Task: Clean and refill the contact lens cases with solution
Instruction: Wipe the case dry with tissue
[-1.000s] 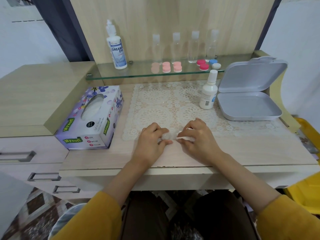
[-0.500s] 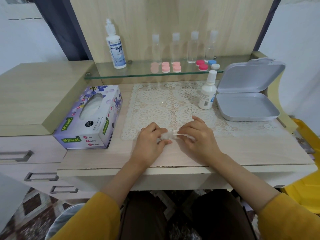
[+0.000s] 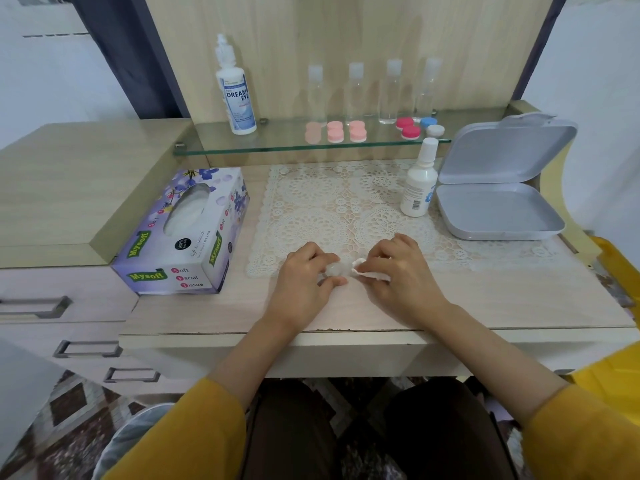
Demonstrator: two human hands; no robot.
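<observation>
**Lens case** (image 3: 335, 270): clear and small. It is placed near the middle of the front edge of the desk (image 3: 502, 299), on the front border of the lace mat (image 3: 329, 209). It is pinched by the left grip (image 3: 304, 277), with thumb and fingers curled round it. One round well is left exposed on the right side. The rest is covered, so the long axis is only judged to run along the front edge.

**Tissue wad** (image 3: 369, 274): white. It is pinched in the right grip (image 3: 398, 271), fingers curled, with its tip turned left toward the exposed well. Whether tip and well touch cannot be told.

**Relation:** the case lies directly left of the right grip, level with it along the front edge. Wiping is judged to be the step in hand. A short leftward push of the wad into the well is called for, the case being steadied by the left grip.

**Also listed:**
- A tissue box (image 3: 180, 233) is set toward the left edge.
- A small bottle (image 3: 418, 183) and an open grey box (image 3: 498, 209) are set toward the right edge.
- A solution bottle (image 3: 236, 95) and pink cases (image 3: 335, 131) are kept on the glass shelf (image 3: 277, 148) at the back.

Refilling is judged not yet begun.
</observation>
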